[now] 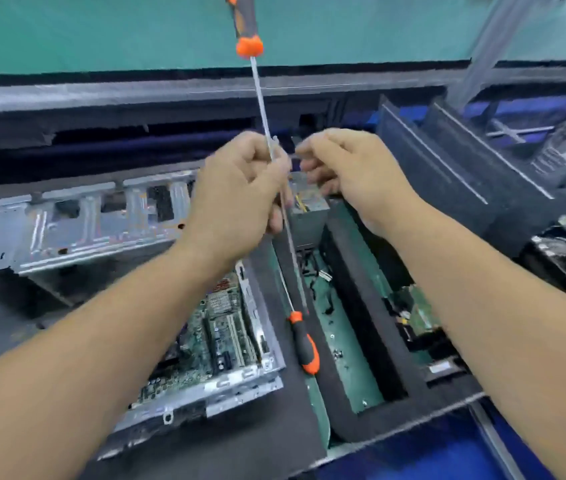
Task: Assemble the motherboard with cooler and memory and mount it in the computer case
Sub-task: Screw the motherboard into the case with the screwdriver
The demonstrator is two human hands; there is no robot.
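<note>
Gripping screwdriver [261,98] shaft — left hand [236,188]; right hand [350,168] curled beside.

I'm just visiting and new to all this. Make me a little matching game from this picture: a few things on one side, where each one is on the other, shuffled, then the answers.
Things:
1. long screwdriver
2. second screwdriver
3. motherboard
4. small screws

Places:
A. lying loose on the green tray floor, right of the dark foam strip
B. held by its shaft in the left hand, handle pointing up and away
C. lying on the dark foam strip, handle toward the camera
D. sitting in the metal case, below the left forearm

Pairs: 1-B, 2-C, 3-D, 4-A
</note>
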